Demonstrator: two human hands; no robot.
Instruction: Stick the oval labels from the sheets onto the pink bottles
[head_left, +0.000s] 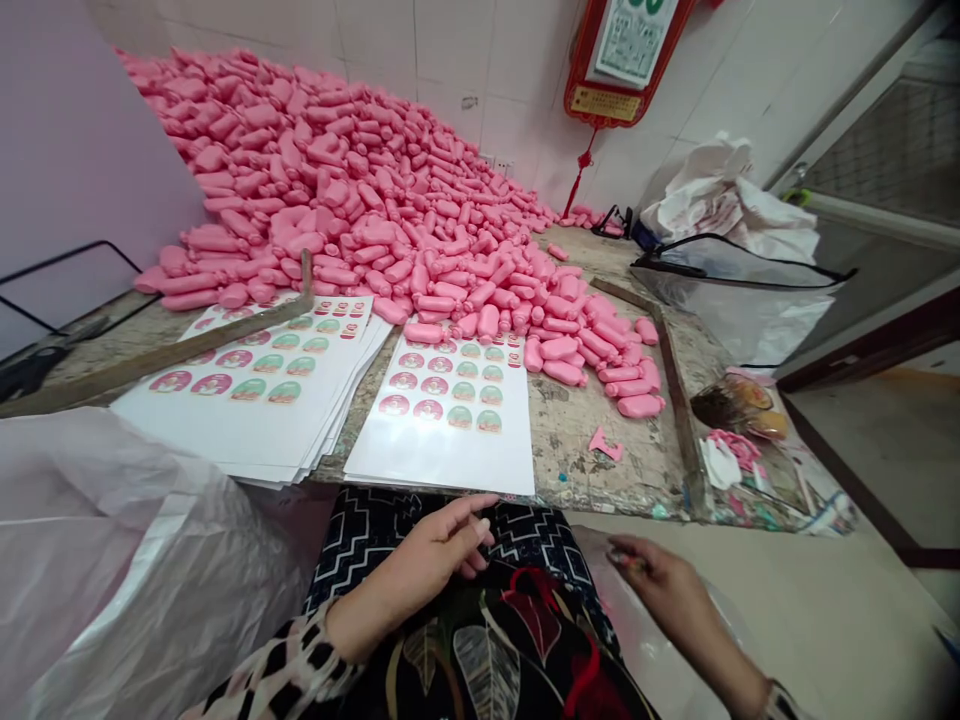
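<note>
My left hand (435, 548) rests on my patterned lap just below the table edge, fingers curled loosely and apart, holding nothing I can see. My right hand (664, 585) lies lower right on a clear plastic bag (637, 640), fingers bent, with something small and coloured at the fingertips that I cannot make out. A sticker sheet (450, 420) with round pink and green labels lies on the table right in front of me. A stack of similar sheets (262, 400) sits to its left. A huge heap of pink bottles (360, 200) fills the table behind.
A worn table (592, 440) with wooden edge strips carries everything. A large white plastic bag (112, 560) stands at my left. Another clear bag on a wire frame (742, 290) stands at the right, with scraps and wrappers (742, 410) beside it. A red wall calendar (622, 60) hangs behind.
</note>
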